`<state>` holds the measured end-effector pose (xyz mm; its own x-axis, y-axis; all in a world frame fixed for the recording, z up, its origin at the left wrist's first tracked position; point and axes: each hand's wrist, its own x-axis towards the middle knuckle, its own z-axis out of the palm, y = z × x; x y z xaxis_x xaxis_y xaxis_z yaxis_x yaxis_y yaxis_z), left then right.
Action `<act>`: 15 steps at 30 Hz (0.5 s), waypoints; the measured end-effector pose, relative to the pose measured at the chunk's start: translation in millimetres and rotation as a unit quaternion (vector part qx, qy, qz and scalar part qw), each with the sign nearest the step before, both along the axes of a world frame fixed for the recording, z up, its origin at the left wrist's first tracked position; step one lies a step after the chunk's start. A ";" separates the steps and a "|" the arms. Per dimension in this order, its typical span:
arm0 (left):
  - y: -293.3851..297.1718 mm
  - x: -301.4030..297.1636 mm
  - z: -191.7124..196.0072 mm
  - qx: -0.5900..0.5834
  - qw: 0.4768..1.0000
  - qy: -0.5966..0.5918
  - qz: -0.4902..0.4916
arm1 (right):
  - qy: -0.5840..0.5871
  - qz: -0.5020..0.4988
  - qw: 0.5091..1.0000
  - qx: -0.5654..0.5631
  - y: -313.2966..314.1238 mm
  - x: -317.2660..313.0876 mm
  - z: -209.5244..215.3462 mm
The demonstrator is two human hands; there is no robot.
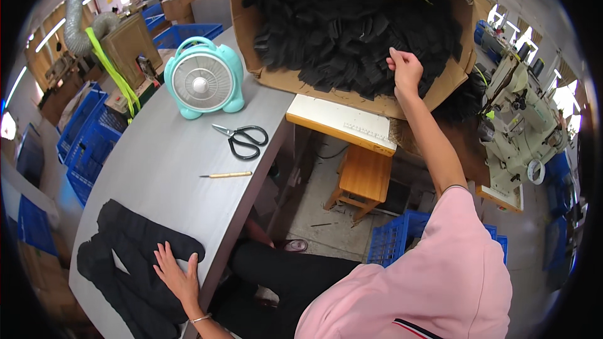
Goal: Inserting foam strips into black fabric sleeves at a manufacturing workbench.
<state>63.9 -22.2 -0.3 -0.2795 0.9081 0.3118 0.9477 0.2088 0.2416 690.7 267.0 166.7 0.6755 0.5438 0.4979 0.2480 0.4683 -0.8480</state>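
My left hand [174, 274] lies flat, fingers spread, on a black cloth garment or cut piece [135, 232] at the table's near left. Stretched far out to the right, my right hand [406, 70] is over the front of a large cardboard box [276, 81]. Its fingers are curled together in a pinch. Whatever they hold, if anything, cannot be told against the dark heap. A mass of small black fabric pieces [339, 31] fills the box, which opens toward me.
On the grey table [157, 163] stand a turquoise fan [201, 81], black-handled scissors [245, 141] and a thin pointed tool [226, 175]. A wooden stool [361, 176] and blue crate [389, 242] are on the floor. Sewing machines [521, 113] stand right.
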 end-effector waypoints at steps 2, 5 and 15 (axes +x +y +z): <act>-0.4 0.0 -0.7 -0.017 1.000 0.000 0.008 | 0.019 -0.005 1.000 -0.008 -14.1 -2.0 -1.9; -0.3 0.2 -0.3 -0.016 1.000 0.000 0.009 | -0.049 -0.047 0.997 0.020 -8.2 -0.2 12.8; -2.5 4.6 1.2 0.051 0.998 -0.021 0.000 | 0.061 0.116 0.988 -0.081 3.4 -27.6 20.4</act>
<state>68.5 -24.7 0.9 -0.2932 0.8722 0.3916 0.9367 0.1800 0.3004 663.1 270.4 187.1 0.5729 0.7571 0.3141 0.0411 0.3563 -0.9335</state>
